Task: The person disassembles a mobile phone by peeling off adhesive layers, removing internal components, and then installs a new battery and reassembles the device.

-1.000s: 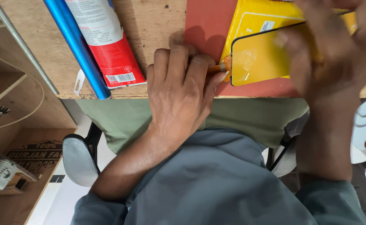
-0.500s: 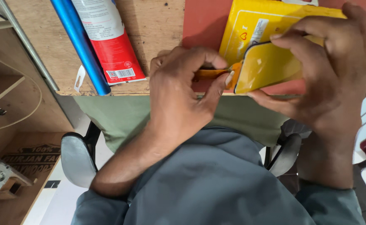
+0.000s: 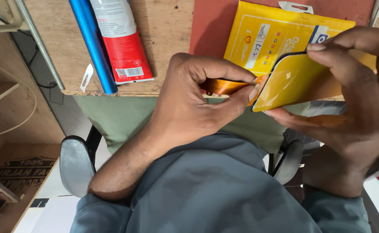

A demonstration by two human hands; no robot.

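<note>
At a worn plywood bench (image 3: 163, 47), the left hand (image 3: 189, 108) pinches an orange film tab (image 3: 228, 85); the right hand (image 3: 353, 99) grips the glossy yellow panel (image 3: 293, 82).

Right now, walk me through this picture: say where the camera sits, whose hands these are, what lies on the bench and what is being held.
The camera sits on a person's head and looks down at their own bare hands and lap. The left hand pinches a thin orange strip against the edge of a flat yellow panel with a dark rim, which the right hand holds. On the wooden bench lie a yellow cardboard package on a red mat, a red and white tube, a blue metal rod and a small blade.
</note>
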